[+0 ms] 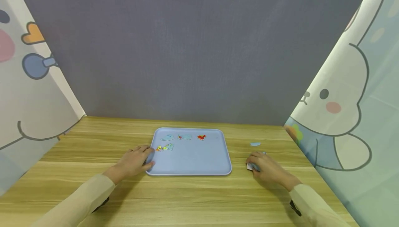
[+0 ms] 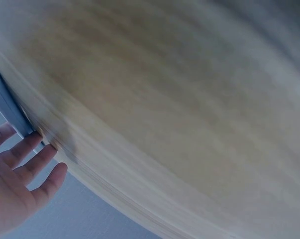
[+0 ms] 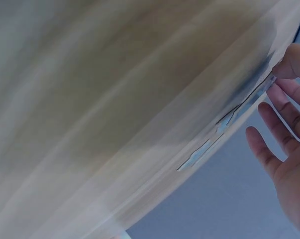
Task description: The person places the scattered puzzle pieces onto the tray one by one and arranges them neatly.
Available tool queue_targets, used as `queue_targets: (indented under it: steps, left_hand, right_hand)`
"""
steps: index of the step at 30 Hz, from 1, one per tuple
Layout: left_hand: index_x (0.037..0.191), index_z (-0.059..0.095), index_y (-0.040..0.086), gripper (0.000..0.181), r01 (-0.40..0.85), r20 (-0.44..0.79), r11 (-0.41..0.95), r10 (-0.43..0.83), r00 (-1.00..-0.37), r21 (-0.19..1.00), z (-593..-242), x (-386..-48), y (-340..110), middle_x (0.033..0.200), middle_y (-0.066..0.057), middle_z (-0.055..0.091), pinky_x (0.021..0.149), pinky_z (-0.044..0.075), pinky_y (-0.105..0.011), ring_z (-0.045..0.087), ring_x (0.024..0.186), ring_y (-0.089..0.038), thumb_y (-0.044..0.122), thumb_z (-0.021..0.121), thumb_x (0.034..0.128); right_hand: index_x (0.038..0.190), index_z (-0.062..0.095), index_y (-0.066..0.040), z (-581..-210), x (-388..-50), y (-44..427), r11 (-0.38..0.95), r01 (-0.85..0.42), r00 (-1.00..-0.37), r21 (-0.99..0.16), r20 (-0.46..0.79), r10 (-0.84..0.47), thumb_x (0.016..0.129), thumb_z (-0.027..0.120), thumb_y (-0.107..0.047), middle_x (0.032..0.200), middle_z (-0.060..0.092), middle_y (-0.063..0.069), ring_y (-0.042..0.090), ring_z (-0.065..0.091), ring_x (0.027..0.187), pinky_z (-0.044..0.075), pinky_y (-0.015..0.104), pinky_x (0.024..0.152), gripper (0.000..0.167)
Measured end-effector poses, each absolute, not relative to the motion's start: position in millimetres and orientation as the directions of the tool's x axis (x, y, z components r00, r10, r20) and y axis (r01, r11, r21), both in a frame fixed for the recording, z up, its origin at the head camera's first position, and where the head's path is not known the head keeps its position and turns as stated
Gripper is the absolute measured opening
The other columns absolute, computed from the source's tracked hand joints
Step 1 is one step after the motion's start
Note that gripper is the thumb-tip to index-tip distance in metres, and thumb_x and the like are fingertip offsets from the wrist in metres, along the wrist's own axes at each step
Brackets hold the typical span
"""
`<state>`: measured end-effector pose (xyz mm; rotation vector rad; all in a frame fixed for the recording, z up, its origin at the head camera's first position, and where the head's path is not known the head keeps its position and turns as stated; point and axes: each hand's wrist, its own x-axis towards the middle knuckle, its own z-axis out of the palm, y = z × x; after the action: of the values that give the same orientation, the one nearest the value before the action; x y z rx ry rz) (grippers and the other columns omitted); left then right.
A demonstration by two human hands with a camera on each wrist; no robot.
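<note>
My left hand (image 1: 132, 163) rests at the left rim of the light blue tray (image 1: 196, 157), fingers spread and loosely bent; in the left wrist view the fingers (image 2: 33, 157) touch the tray's side (image 2: 8, 104). Thin puzzle-like pieces lie in the tray: pale blue ones (image 1: 167, 138) (image 1: 186, 137), a red one (image 1: 201, 137) and a yellow and blue pair (image 1: 164, 147). Right of the tray, my right hand (image 1: 268, 168) pinches a pale piece (image 1: 250, 167) between thumb and finger, low at the table; its other fingers (image 3: 276, 122) are spread in the right wrist view.
A light blue piece (image 1: 255, 144) lies on the wooden table (image 1: 187, 199) beyond my right hand, and another (image 1: 264, 153) shows just behind the fingers. A grey panel (image 1: 193, 46) stands behind the table, with cartoon-printed curtains (image 1: 346, 81) at both sides.
</note>
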<state>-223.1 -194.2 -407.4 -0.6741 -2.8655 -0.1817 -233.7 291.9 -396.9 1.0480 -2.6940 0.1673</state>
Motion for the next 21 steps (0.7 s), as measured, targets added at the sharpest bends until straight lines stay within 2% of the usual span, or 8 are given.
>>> queue_targets:
  steps: [8,21]
  left_hand:
    - [0.118,0.055,0.005,0.047,0.449,0.205,0.891,0.427,-0.881,0.072,-407.5,-223.1,-194.1,0.122,-0.018,0.054,0.081,0.044,-0.062,0.052,0.111,-0.041,0.037,0.061,0.0854]
    - [0.118,0.055,0.003,0.047,0.450,0.211,0.890,0.428,-0.879,0.069,-407.1,-223.0,-194.1,0.122,-0.019,0.054,0.080,0.045,-0.061,0.052,0.111,-0.041,0.037,0.061,0.0850]
  right_hand:
    - [0.092,0.066,-0.012,-396.8,-240.8,279.5,0.695,-0.719,-0.670,-0.018,0.284,-0.686,0.069,0.070,-0.004,0.095,0.061,-0.003,0.015,0.057,0.088,0.051,0.037,0.074,0.025]
    - [0.093,0.065,-0.014,-382.6,-247.9,249.5,0.686,-0.727,-0.666,-0.003,0.243,-0.705,0.069,0.072,-0.009,0.096,0.060,-0.005,0.013,0.056,0.090,0.050,0.034,0.076,0.026]
